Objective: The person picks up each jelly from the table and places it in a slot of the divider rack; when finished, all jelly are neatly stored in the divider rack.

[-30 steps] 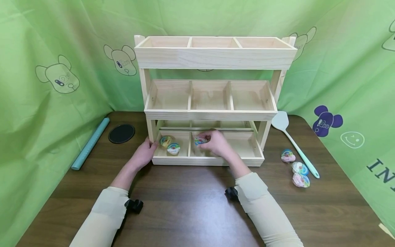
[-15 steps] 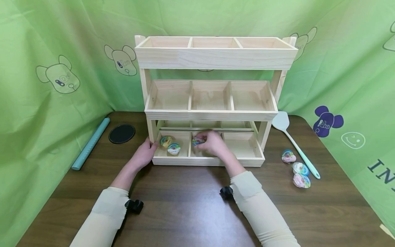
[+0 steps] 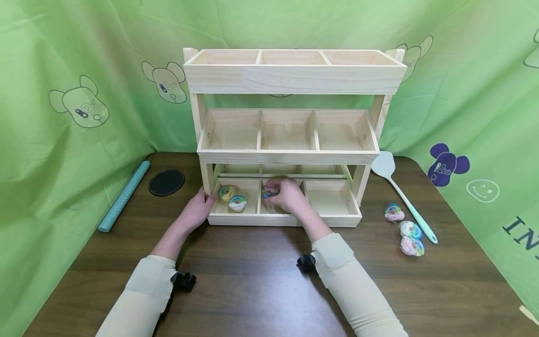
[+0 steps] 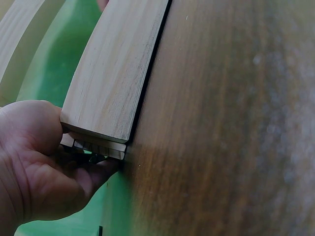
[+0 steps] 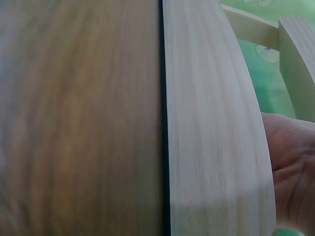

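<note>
A three-tier wooden rack [image 3: 294,80] stands on the table. My left hand [image 3: 197,210] grips the left end of its bottom tray [image 3: 252,220]; in the left wrist view the fingers [image 4: 101,172] wrap round the tray's corner. In the tray's middle compartment my right hand [image 3: 287,195] pinches a small jelly cup [image 3: 270,191] with a colourful lid, near the left divider. The right wrist view shows the palm behind the tray's front board [image 5: 211,128], with the fingertips hidden. Two jelly cups, a yellow one [image 3: 226,192] and a whitish one [image 3: 237,203], lie in the left compartment.
Three more jelly cups [image 3: 394,212] lie on the right of the table [image 3: 252,290], beside a pale spatula [image 3: 406,199]. At the left are a light-blue rod [image 3: 124,196] and a black disc [image 3: 166,182]. A green curtain [image 3: 105,37] hangs behind.
My right hand has shifted slightly left in the middle compartment with the jelly cup, and its forearm has moved left too. The left hand holds still at the tray's end.
</note>
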Demonstrator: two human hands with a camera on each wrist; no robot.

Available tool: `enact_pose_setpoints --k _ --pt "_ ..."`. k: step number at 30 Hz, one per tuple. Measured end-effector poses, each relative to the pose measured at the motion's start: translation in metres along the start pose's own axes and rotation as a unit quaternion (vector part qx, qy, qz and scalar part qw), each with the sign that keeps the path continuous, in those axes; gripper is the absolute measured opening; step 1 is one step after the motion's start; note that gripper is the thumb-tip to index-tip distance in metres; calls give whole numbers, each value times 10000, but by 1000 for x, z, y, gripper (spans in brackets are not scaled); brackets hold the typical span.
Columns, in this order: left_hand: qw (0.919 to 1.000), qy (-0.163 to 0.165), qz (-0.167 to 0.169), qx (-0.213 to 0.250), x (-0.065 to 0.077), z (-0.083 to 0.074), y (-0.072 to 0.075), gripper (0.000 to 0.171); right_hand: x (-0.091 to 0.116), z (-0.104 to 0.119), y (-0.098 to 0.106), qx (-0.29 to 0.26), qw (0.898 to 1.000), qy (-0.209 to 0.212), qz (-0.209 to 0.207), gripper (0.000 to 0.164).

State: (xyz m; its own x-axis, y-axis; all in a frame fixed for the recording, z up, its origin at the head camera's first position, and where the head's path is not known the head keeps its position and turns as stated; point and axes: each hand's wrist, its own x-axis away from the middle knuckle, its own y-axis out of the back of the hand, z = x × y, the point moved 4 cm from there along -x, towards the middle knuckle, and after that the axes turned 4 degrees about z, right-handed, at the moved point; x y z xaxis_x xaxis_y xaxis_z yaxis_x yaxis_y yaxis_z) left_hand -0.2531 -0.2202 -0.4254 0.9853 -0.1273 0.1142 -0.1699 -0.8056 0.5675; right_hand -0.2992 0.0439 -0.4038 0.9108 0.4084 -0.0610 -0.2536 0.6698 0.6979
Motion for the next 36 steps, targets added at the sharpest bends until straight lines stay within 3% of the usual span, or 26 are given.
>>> enact_pose_setpoints --k 5,17,24,36 --pt "10000 2 14 25 0 -1 0 56 -1 1 -1 -38 10000 -3 -74 57" --pt "10000 37 -12 -30 -1 1 0 56 5 4 7 488 9987 -97 -111 63" --pt "10000 40 -1 16 -1 0 0 57 9 10 12 555 9984 51 1 59" --pt "10000 32 13 9 0 -1 1 56 25 13 27 -306 9970 703 -66 42"
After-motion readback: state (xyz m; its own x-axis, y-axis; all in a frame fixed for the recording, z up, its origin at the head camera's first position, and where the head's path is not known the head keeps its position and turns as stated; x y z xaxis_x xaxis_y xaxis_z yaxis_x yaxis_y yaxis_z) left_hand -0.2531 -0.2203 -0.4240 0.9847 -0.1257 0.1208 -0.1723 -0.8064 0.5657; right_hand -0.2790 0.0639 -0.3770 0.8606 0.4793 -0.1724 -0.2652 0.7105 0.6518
